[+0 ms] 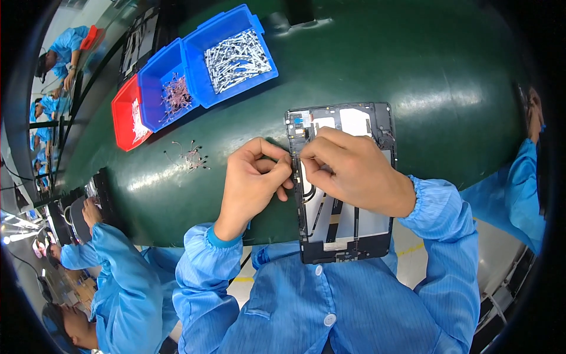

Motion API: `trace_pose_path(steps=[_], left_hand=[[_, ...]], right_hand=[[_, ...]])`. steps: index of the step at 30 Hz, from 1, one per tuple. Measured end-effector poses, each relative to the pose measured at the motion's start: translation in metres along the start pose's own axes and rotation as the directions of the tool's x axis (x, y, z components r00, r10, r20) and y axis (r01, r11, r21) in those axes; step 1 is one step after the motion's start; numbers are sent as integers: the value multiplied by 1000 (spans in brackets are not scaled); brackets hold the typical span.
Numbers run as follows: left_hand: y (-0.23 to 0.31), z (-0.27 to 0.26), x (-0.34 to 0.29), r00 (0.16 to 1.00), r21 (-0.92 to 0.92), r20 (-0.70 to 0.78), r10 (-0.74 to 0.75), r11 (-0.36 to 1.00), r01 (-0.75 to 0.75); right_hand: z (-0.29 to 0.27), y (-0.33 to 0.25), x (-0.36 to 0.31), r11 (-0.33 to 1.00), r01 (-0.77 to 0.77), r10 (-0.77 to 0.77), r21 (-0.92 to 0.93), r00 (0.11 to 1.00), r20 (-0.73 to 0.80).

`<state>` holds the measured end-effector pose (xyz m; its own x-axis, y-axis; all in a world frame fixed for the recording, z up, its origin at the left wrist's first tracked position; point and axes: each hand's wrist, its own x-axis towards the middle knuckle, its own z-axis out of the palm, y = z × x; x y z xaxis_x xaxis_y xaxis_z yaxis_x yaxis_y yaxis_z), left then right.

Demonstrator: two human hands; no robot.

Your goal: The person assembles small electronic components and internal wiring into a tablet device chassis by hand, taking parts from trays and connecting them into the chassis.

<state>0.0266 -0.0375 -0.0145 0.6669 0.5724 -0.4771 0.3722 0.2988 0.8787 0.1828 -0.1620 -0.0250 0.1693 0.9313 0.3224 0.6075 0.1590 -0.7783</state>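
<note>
An opened tablet body (345, 253) with a black frame, pale inner panels and dark flat cables lies on the green table in front of me. My left hand (250, 180) is closed at its left edge, thumb and index finger pinched together. My right hand (359, 171) reaches over the tablet, its fingertips pinched close to the same edge. Whatever is between the fingers of either hand is too small or hidden to make out. A loose cluster of small wired parts (192, 157), thin reddish leads with dark ends, lies left of my left hand.
Up left stand a blue bin (196, 68) of white-and-black strips, a second blue bin (151, 74) of reddish wired parts and a red bin (124, 118) of small white pieces. Co-workers in blue sit at left (132, 277) and right (516, 177) along the green table (448, 65).
</note>
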Motion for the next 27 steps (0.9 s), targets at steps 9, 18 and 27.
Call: trace_pose_path(steps=[9, 18, 27], left_hand=[[-1, -3, 3, 997, -61, 68, 23, 998, -19], [13, -6, 16, 981, 117, 194, -25, 993, 2], [11, -16, 14, 965, 60, 262, -9, 998, -7]], right_hand=[[-2, -7, -3, 992, -120, 119, -47, 993, -12], [-16, -17, 14, 974, -223, 226, -38, 966, 124], [-34, 0, 147, 904, 165, -183, -394, 983, -7]])
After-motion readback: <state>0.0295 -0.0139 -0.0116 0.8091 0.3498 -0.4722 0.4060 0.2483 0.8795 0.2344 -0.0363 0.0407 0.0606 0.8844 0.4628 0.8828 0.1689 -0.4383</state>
